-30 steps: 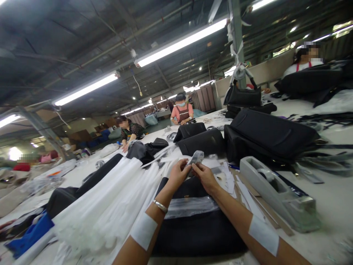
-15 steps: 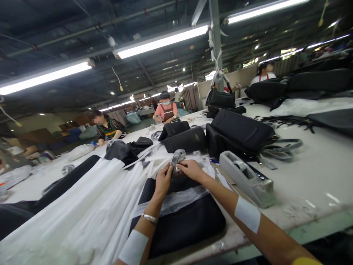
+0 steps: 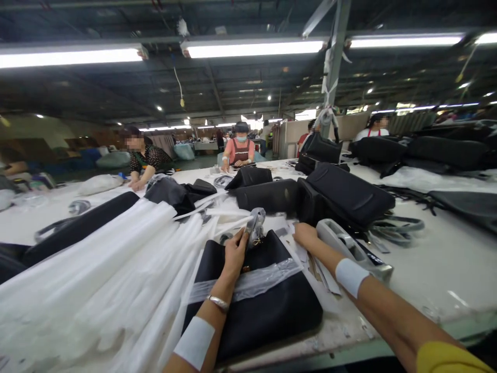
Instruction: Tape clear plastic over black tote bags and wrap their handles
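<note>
A black bag [image 3: 267, 305] lies flat before me, with a clear plastic band [image 3: 264, 280] across it. Over its top edge, my left hand [image 3: 235, 251] is closed on a grey plastic-wrapped strap [image 3: 255, 223]. Gold-coloured metal parts show on the bag below the strap. To the right of the bag, my right hand [image 3: 305, 235] is beside the grey tape dispenser [image 3: 341, 241], over paper strips [image 3: 326, 277]; its fingers are turned away and mostly hidden, so what they hold cannot be made out.
White foam sheets [image 3: 85, 274] are heaped at the left. Black bags [image 3: 349, 194] stand behind the dispenser, with more at the far right. Across the table [image 3: 446, 248] sit several people, one in a pink top [image 3: 239, 150].
My right hand has left the strap and moved right, to the paper strips by the dispenser. My left hand still holds the strap. The view has levelled out.
</note>
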Motion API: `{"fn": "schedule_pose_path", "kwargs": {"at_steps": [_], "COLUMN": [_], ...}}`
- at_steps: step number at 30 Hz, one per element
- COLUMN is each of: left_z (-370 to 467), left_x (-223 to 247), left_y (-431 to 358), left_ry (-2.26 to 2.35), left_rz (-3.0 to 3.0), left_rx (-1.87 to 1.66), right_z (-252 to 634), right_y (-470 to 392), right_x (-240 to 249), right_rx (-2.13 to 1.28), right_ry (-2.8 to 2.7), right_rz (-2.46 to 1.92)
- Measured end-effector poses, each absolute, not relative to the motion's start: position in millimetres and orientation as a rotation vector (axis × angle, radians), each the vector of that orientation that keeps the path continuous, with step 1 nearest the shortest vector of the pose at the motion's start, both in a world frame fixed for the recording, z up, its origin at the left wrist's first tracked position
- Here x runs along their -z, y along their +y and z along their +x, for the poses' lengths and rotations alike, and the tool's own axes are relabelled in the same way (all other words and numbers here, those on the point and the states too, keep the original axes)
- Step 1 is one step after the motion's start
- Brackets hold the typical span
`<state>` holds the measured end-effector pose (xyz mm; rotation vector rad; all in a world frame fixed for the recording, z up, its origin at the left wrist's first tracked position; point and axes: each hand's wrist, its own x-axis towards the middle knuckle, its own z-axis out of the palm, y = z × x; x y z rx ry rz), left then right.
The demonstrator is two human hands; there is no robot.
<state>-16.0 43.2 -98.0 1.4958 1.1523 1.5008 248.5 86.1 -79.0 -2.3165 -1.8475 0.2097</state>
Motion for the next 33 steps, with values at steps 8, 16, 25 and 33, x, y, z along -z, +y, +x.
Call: {"fn": "schedule_pose_path", "kwargs": {"at_steps": [8,16,25,33], "left_z": [-16,-17,-18,-19], "left_x": [91,90,85,87], "left_y": [41,38,36,35], "left_ry": [1.104,1.084,0.950,0.866], "left_rz": [1.431,1.441,1.103,1.035], "left_rx": [-1.500,-1.530,-1.524,-1.528], "right_z": [262,255,215,195], "right_y": [87,80,37,14], "right_x": [77,62,40,38], "right_rx": [-0.232,-0.304,-1.008,-1.013], "right_ry": [-1.785,-1.555,-1.314,-1.458], "right_rz": [-2.244,-1.812,-1.156,-1.311]}}
